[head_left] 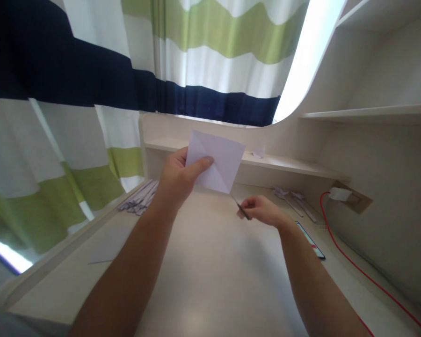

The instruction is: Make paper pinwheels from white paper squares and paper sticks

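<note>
The right hand is closed round a small pair of scissors, blades pointing up at the lower corner of a folded white paper. The left hand pinches that paper, thumb over its near face, holding it up above the middle of the desk. A steady cut would want the sheet held taut and the thumb kept off the blade's line. On the right lie a phone and a red cable; paper strips are piled far left, scraps far right. Nothing crowds the hands.
</note>
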Demonstrator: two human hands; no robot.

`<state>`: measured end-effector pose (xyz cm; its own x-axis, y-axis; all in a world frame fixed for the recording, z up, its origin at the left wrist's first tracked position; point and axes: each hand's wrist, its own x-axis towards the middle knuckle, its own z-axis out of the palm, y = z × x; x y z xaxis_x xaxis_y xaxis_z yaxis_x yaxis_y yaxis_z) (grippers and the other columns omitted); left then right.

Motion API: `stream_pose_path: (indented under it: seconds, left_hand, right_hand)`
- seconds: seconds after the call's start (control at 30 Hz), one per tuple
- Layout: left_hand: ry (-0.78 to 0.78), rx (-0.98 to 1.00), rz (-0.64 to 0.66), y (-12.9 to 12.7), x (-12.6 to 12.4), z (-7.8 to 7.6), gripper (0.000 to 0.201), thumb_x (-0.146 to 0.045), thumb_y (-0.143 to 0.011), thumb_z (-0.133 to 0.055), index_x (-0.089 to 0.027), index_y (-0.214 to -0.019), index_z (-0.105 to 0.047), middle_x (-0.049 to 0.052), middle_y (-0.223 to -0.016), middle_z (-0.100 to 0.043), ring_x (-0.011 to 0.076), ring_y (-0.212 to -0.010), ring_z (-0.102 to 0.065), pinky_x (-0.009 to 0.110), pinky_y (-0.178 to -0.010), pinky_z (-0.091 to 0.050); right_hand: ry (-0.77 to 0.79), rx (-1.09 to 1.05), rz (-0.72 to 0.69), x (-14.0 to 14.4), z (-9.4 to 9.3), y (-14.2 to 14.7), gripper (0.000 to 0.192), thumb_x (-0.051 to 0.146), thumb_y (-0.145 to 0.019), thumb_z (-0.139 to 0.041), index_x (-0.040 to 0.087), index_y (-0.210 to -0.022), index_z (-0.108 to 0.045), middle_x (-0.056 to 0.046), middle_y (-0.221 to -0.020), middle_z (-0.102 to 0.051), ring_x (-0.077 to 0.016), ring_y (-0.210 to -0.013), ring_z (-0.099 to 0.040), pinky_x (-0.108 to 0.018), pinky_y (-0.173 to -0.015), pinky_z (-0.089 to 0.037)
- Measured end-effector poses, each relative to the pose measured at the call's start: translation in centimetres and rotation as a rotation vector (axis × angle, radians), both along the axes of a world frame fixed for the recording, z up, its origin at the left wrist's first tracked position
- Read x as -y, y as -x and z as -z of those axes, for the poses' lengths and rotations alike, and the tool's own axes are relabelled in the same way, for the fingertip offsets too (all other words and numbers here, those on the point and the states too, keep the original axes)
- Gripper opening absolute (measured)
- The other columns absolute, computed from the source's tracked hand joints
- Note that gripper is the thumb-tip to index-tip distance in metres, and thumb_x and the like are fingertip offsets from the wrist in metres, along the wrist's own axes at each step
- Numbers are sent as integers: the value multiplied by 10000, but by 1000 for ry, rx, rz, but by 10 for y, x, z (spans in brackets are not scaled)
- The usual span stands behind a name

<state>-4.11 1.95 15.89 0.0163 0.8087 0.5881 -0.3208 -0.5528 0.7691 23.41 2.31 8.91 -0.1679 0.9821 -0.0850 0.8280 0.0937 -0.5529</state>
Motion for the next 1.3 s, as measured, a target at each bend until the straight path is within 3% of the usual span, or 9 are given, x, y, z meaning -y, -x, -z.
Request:
stream_pose_path:
  seconds: [0.1,0.17,0.27,0.43,0.57,0.7,0.97,1.3]
  left_hand:
    - [11,36,29,-1,3,-1,336,-403,-703,-938,-182,-932,-828,79,-892,-817,235,-761,-752,318,-675,-612]
    - [11,44,55,-1,5,-3,346,-395,-710,-943,-186,-962,-832,81,-929,-824,228,-785,-758,313,-696,-617]
    - [-8,71,58,2,10,-5,360,-384,-725,-941,-191,-1009,-832,85,-985,-829,230,-818,-768,317,-723,-626]
    - [-93,136,-3,5,22,-9,399,-413,-741,-931,-196,-1058,-822,94,-1026,-826,247,-841,-775,330,-717,-628]
    - [-94,147,-41,3,34,-13,349,-410,-747,-929,-209,-1011,-821,73,-950,-824,232,-769,-764,316,-664,-607]
    - [-89,155,-47,-1,43,-14,319,-390,-750,-924,-206,-988,-819,73,-949,-823,230,-776,-757,307,-652,-597]
    - [-95,94,-31,-4,47,-14,339,-408,-745,-927,-207,-992,-811,68,-949,-817,238,-809,-747,322,-680,-603]
    - [-127,86,-89,-6,47,-12,283,-391,-779,-899,-216,-980,-803,46,-923,-814,232,-821,-747,337,-728,-614]
  right_hand:
    - [-159,-249,-61,19,-26,4,343,518,-926,-669,192,-1028,-694,-46,-980,-754,-160,-865,-678,-263,-763,-506]
    - [-236,-614,-127,34,-36,9,419,537,-796,-848,197,-946,-655,-14,-853,-682,-141,-751,-605,-257,-688,-465]
    - [-179,-793,-276,55,-45,19,605,580,-611,-990,198,-928,-644,7,-825,-613,-129,-709,-530,-241,-616,-411]
    - [-83,-722,-386,79,-54,24,616,710,-721,-891,184,-965,-683,-11,-846,-603,-134,-724,-495,-254,-629,-408]
    - [-3,-563,-362,89,-58,19,572,660,-726,-910,188,-999,-736,-35,-930,-662,-155,-790,-541,-277,-690,-424]
    - [-47,-457,-335,95,-60,20,451,563,-745,-921,182,-873,-717,-14,-821,-643,-161,-776,-539,-292,-709,-413]
    - [-26,-520,-329,101,-61,28,392,508,-780,-908,173,-846,-715,2,-746,-626,-129,-689,-502,-271,-632,-374]
    - [-25,-549,-308,106,-64,32,490,614,-727,-917,166,-785,-728,-4,-712,-617,-124,-662,-475,-268,-605,-351]
